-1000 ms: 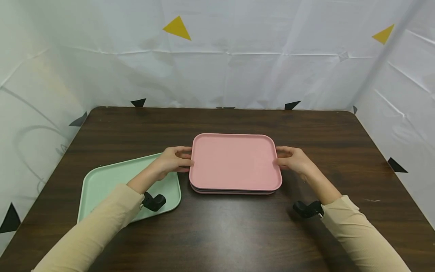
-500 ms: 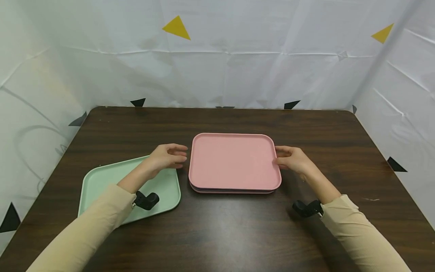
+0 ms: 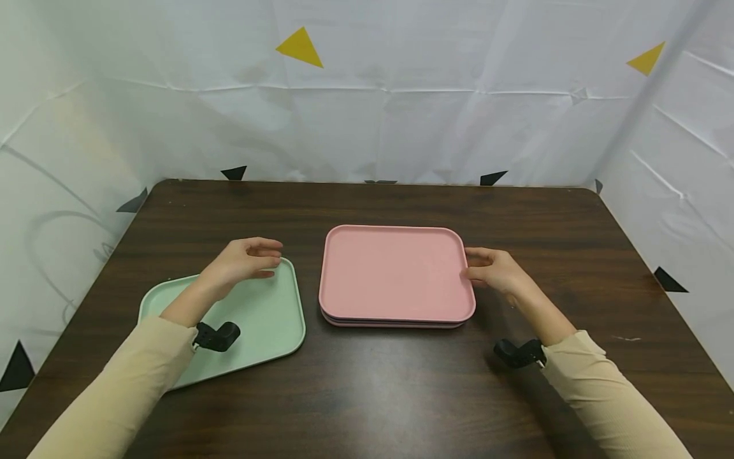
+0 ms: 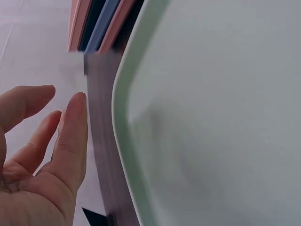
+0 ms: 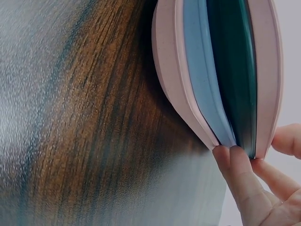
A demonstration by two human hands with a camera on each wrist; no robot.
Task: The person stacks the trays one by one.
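A stack of several rectangular trays sits mid-table, with a pink tray (image 3: 395, 274) on top. Edge-on in the right wrist view, a dark green tray (image 5: 235, 80), a blue tray (image 5: 200, 66) and another pink tray (image 5: 169, 66) lie beneath it. My right hand (image 3: 492, 271) touches the stack's right end, fingertips along the rims and thumb at the top tray's rim. A pale green tray (image 3: 258, 325) lies separately on the left. Over its far right corner hovers my left hand (image 3: 243, 261), fingers loosely extended, holding nothing and apart from the stack.
The dark wood table (image 3: 390, 389) extends around the trays, with its front edge out of view. White sheeting (image 3: 401, 127) hangs behind and along both sides, marked with yellow and black triangles. Black wrist cameras (image 3: 518, 352) sit at both cuffs.
My left hand has left the stack's left end and moved left over the pale green tray. My right hand and the stack stay where they were.
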